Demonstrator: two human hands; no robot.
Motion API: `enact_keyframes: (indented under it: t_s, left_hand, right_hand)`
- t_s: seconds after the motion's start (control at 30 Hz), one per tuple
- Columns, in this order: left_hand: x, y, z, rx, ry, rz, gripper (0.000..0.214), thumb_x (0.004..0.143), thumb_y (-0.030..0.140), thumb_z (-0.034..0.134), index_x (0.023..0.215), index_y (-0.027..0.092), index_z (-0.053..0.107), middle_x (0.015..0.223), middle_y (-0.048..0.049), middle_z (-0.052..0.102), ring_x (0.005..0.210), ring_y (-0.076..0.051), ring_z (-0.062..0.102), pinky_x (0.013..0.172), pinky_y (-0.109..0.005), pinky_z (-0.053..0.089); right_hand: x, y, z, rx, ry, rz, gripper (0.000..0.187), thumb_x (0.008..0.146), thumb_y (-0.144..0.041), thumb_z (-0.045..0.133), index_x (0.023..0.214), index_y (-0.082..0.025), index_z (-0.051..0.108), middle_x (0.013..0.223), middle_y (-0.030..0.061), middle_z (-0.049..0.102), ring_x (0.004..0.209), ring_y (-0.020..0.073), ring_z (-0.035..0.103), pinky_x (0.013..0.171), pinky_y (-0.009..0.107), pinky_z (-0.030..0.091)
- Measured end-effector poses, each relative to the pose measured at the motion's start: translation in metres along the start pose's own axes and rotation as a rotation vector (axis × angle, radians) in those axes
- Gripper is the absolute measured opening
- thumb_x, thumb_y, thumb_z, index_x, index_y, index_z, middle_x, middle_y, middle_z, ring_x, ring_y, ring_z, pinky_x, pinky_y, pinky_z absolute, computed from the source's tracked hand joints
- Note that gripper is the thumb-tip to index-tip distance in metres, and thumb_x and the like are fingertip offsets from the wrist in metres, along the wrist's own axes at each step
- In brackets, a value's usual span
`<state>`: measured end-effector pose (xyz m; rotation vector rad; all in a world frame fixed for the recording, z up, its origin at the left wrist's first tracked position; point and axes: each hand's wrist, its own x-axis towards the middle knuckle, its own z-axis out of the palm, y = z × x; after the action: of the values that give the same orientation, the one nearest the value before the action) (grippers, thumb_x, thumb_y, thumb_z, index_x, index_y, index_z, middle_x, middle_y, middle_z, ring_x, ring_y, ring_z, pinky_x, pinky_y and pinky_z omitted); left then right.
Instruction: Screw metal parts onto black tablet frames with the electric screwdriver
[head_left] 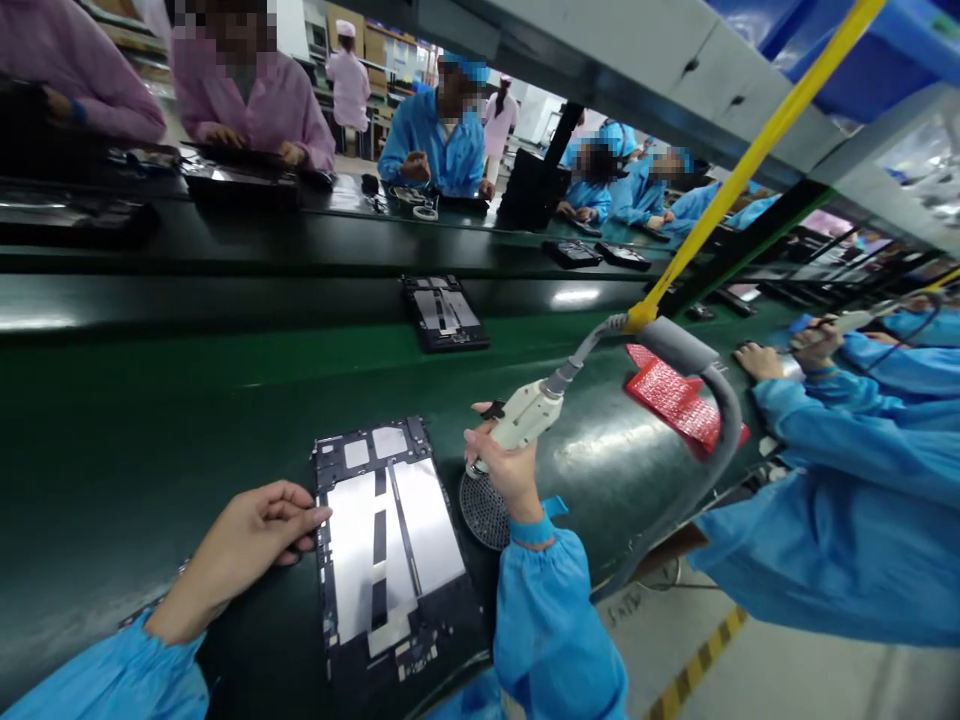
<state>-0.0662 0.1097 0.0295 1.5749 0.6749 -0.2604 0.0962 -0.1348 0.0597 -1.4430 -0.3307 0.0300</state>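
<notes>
Left hand (247, 545) - fingers flat, fingertips only on frame (390, 540) edge. Right hand (506, 470) fisted round driver (525, 415). Risk, as I judge: light hold lets frame slide on belt (150, 430) - bit skids.

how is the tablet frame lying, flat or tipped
Flat: the tablet frame rests on the green belt, metal plates up, left hand at its edge.

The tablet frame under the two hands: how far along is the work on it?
Done: the tablet frame lies flat on the green belt, silver plates in place. In hand: the left hand steadies its edge; the right hand grips the screwdriver, pointed at the round mesh dish beside it, not at the frame. Left: probably the screwdriving; whether any screws are in is too small to tell.
</notes>
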Motion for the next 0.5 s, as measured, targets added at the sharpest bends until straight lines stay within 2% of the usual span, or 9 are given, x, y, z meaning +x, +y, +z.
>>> enact_keyframes:
  t_s: [0.13,0.27,0.5]
  left_hand:
    - [0.0011,-0.0029,-0.0025,0.021,0.025,-0.014,0.051,0.065,0.053,0.079,0.095,0.018,0.057,0.080,-0.0012,0.065,0.071,-0.015,0.065,0.056,-0.020,0.050]
    - [0.0012,-0.0031,-0.0063,0.035,0.022,-0.018,0.051,0.067,0.058,0.075,0.094,0.017,0.059,0.080,-0.0028,0.066,0.074,-0.015,0.065,0.058,-0.020,0.051]
    - [0.0015,-0.0014,-0.0080,0.006,0.067,-0.015,0.063,0.057,0.067,0.076,0.091,0.017,0.061,0.082,-0.0037,0.067,0.076,-0.016,0.066,0.058,-0.020,0.051]
  right_hand:
    - [-0.0007,0.0021,-0.0006,0.005,-0.014,0.010,0.029,0.069,-0.018,0.072,0.097,-0.015,0.063,0.046,-0.0077,0.056,0.037,0.0102,0.052,0.043,0.023,0.046]
    - [-0.0015,0.0059,-0.0002,0.007,-0.020,0.030,0.023,0.069,-0.016,0.071,0.090,-0.016,0.062,0.045,-0.0075,0.056,0.036,0.0097,0.051,0.042,0.022,0.045]
    - [-0.0018,0.0088,0.0009,0.002,-0.012,0.041,0.024,0.069,-0.018,0.070,0.091,-0.016,0.061,0.044,-0.0080,0.056,0.032,0.0089,0.047,0.037,0.021,0.041]
